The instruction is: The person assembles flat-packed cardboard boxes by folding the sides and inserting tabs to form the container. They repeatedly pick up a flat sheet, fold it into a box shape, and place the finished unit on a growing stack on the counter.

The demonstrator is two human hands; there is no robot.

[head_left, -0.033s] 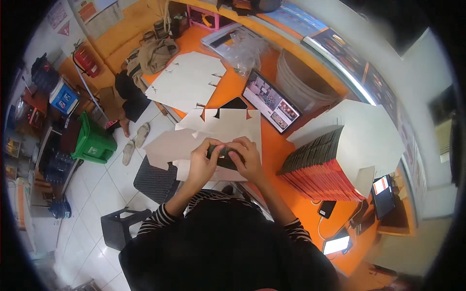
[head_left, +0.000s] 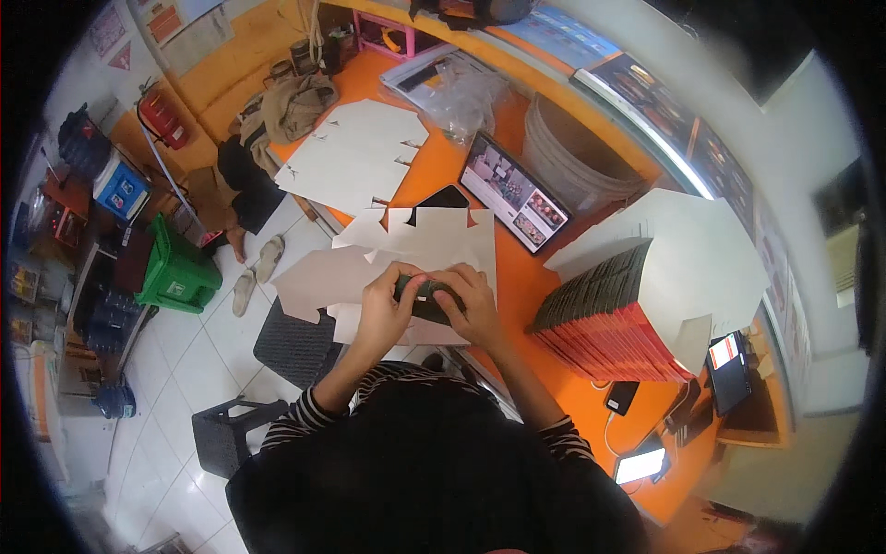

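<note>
My left hand [head_left: 386, 307] and my right hand [head_left: 474, 305] meet close together over the table's near edge. Between them is a dark flap [head_left: 430, 300] of a die-cut cardboard sheet [head_left: 452, 245], pinched by thumbs and fingers of both hands. The sheet's pale inner side faces up, and its slotted edge lies toward the far side. A second pale cardboard panel [head_left: 318, 277] sticks out left of my left hand; I cannot tell whether it belongs to the same sheet. My fingers hide part of the fold.
More flat cardboard [head_left: 355, 152] lies farther up the orange table [head_left: 526, 319]. A tablet [head_left: 517, 192] leans against a grey bucket [head_left: 577, 157]. Right of my hands stands a red-and-black stack of cardboard [head_left: 600, 323], with phones [head_left: 640, 466] beyond it. Left are stools [head_left: 226, 434] and a green bin [head_left: 180, 268].
</note>
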